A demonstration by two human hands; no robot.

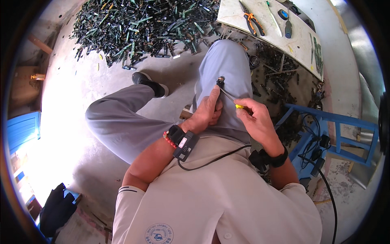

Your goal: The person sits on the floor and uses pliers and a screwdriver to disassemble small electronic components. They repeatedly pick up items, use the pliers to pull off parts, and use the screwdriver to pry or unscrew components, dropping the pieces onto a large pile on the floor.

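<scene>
My left hand (208,110) is closed around a small dark part (220,82) with a coppery end, holding it over my thigh; its exact kind is too small to make out. In my right hand (256,118) is a screwdriver with a yellow handle (239,106), pinched between thumb and fingers. Its thin metal shaft (228,96) slants up to the left, and the tip meets or nearly meets the dark part; contact is hard to tell.
A large heap of dark and green strip-like pieces (146,28) covers the floor ahead. At the right, a pale table (300,51) bears orange-handled pliers (252,22), a blue tape roll (283,14) and a dark-handled tool (288,29). Black cables hang over a blue stool (343,118).
</scene>
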